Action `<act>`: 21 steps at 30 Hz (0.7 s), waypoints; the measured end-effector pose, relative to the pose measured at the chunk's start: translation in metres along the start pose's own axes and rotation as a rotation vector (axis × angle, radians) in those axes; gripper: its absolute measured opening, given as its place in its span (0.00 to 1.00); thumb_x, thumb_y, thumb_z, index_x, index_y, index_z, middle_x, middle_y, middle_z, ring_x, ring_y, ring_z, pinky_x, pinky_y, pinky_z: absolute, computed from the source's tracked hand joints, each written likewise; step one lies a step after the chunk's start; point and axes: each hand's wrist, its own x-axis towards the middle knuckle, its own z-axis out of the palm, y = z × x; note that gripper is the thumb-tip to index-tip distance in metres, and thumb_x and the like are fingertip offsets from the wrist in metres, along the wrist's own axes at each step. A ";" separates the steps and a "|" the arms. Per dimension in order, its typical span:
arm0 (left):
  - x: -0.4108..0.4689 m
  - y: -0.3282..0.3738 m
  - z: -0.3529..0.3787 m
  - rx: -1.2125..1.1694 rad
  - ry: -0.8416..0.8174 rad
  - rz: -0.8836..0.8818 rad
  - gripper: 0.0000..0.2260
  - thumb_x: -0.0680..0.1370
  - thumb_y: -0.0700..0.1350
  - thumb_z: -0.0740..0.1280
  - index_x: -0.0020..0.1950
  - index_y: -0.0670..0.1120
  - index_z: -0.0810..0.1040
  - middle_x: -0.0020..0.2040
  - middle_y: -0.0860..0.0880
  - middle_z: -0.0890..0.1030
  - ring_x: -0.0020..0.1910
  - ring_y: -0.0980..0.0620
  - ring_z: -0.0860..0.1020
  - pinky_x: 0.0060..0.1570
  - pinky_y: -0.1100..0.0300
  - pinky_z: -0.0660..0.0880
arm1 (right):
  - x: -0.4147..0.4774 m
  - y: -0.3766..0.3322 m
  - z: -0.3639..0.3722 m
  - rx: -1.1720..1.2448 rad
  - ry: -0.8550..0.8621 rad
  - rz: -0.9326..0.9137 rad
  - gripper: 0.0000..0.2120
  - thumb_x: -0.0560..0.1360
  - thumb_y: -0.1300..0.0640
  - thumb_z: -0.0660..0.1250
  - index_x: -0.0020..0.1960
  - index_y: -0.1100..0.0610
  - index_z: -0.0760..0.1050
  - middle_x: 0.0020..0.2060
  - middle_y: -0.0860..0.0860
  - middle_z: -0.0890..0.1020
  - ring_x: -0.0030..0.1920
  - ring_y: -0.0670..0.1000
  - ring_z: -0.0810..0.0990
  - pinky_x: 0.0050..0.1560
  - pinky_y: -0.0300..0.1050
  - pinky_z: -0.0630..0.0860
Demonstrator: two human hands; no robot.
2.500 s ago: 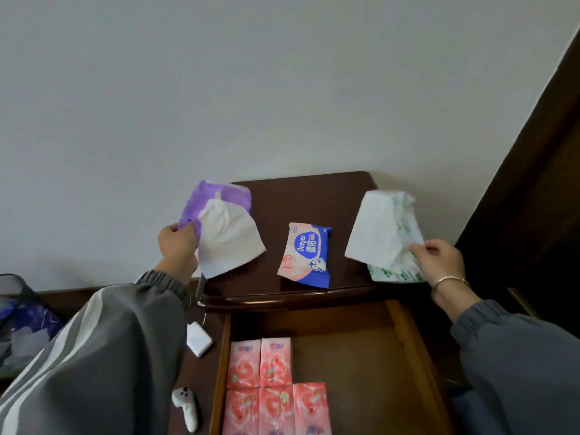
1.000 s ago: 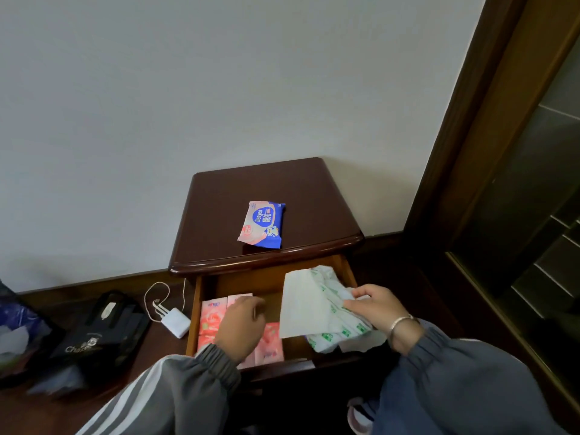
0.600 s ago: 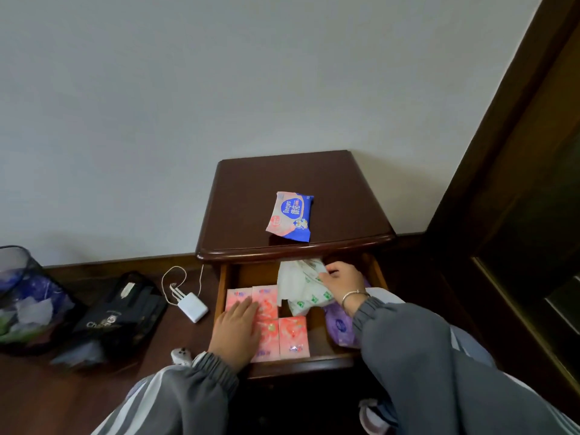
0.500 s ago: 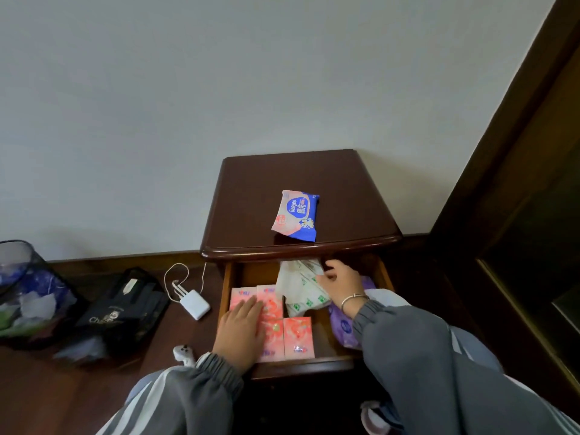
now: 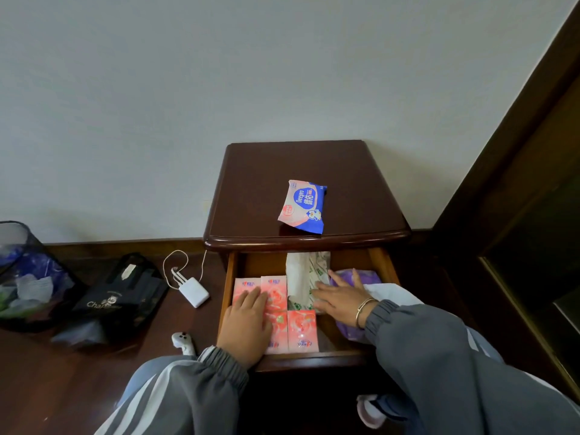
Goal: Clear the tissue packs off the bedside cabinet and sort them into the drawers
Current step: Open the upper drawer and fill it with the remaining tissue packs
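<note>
Right hand (image 5: pixel 340 301) has dropped flat, fingers spread, across green-print pack (image 5: pixel 306 277) and purple pack (image 5: pixel 367 274) at frame centre-right; my left hand (image 5: pixel 246 321) lies flat on pink packs (image 5: pixel 301 329), gripping nothing.

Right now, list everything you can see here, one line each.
Bedside cabinet: one, dark brown, against the wall.
Drawer: one, brown, pulled open.
Wipes pack: one, pink and blue, on the cabinet top.
Pink tissue packs: at least four, pink, drawer's left.
Green-and-white pack: one, drawer's middle.
Purple pack: one, drawer's right.
Charger: one, white, floor left of cabinet.
Small gadget: one, white, floor by the drawer.
Bag: one, black, floor.
Bin: one, dark mesh, far left.
Left hand: one, flat on the pink tissue packs.
Right hand: one, flat on the green-and-white pack.
</note>
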 end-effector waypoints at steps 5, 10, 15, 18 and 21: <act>0.000 0.001 0.000 0.000 -0.003 -0.005 0.26 0.79 0.51 0.57 0.77 0.50 0.57 0.78 0.51 0.57 0.77 0.49 0.54 0.74 0.53 0.55 | -0.029 -0.005 -0.022 -0.050 0.039 -0.067 0.22 0.81 0.46 0.50 0.74 0.47 0.58 0.76 0.46 0.57 0.77 0.52 0.47 0.73 0.63 0.46; 0.000 0.002 0.001 -0.009 0.008 -0.015 0.26 0.79 0.52 0.57 0.77 0.50 0.58 0.78 0.52 0.58 0.76 0.50 0.55 0.74 0.52 0.56 | -0.052 -0.019 -0.068 0.083 0.620 -0.144 0.17 0.76 0.47 0.61 0.64 0.47 0.72 0.56 0.49 0.80 0.56 0.52 0.78 0.53 0.50 0.76; -0.002 0.003 -0.001 -0.033 0.006 -0.025 0.26 0.78 0.52 0.58 0.76 0.50 0.59 0.77 0.52 0.59 0.76 0.49 0.56 0.73 0.52 0.56 | 0.009 -0.014 -0.132 0.094 0.622 0.088 0.31 0.72 0.44 0.68 0.70 0.54 0.62 0.65 0.54 0.72 0.61 0.57 0.74 0.56 0.53 0.74; -0.002 0.002 -0.002 -0.041 -0.001 -0.025 0.26 0.78 0.52 0.57 0.76 0.51 0.59 0.77 0.52 0.59 0.76 0.49 0.56 0.73 0.52 0.56 | 0.046 -0.011 -0.137 0.090 0.411 0.160 0.37 0.71 0.40 0.66 0.73 0.52 0.56 0.68 0.53 0.68 0.61 0.58 0.75 0.57 0.54 0.74; -0.001 0.001 -0.002 -0.044 0.009 -0.019 0.25 0.78 0.52 0.57 0.75 0.51 0.60 0.77 0.52 0.60 0.76 0.49 0.57 0.73 0.53 0.57 | 0.064 -0.006 -0.133 -0.022 0.464 0.169 0.28 0.75 0.46 0.62 0.72 0.51 0.59 0.66 0.54 0.71 0.56 0.58 0.78 0.52 0.54 0.76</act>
